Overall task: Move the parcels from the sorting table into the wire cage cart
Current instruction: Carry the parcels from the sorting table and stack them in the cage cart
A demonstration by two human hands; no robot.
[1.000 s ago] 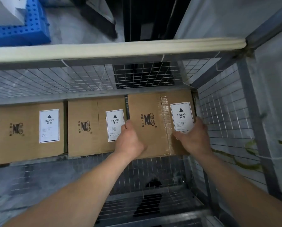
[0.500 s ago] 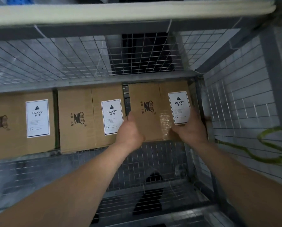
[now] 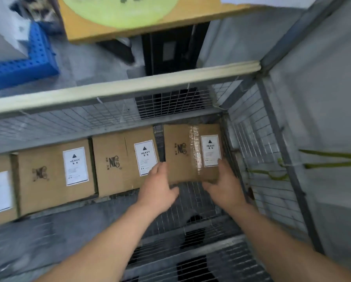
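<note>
Since the earlier frame the brown cardboard parcel with a white HEAVY label [image 3: 182,165] has gone deeper into the far right corner of the grey wire cage cart [image 3: 258,143]. Both hands have slid back to its near edge, and the view has lifted to take in more of the cream padded top rail [image 3: 129,86].

The parcel now lies at the 3 o'clock end of a row along the far mesh. A matching brown cardboard parcel [image 3: 119,165] is just beside it at its 9 o'clock with a narrow gap between, and two more boxes run on towards 9 o'clock.

The left hand [image 3: 156,186] sits at the parcel's 7 o'clock corner. Its fingers lie fairly straight up the left side with the thumb spread along the near edge, so it braces rather than clamps. The right hand [image 3: 225,186] is at 5 o'clock. Its thumb rests on the top face by the label and its fingers are tucked under the near edge, gripping the parcel.

The step in hand looks like the set-down and release. Done well, the base should lie flat on the mesh floor before the right fingers slip out towards 6 o'clock. The box is marked heavy, so trapped fingertips are the risk. A light push towards 12 o'clock would then square it with the row.
</note>
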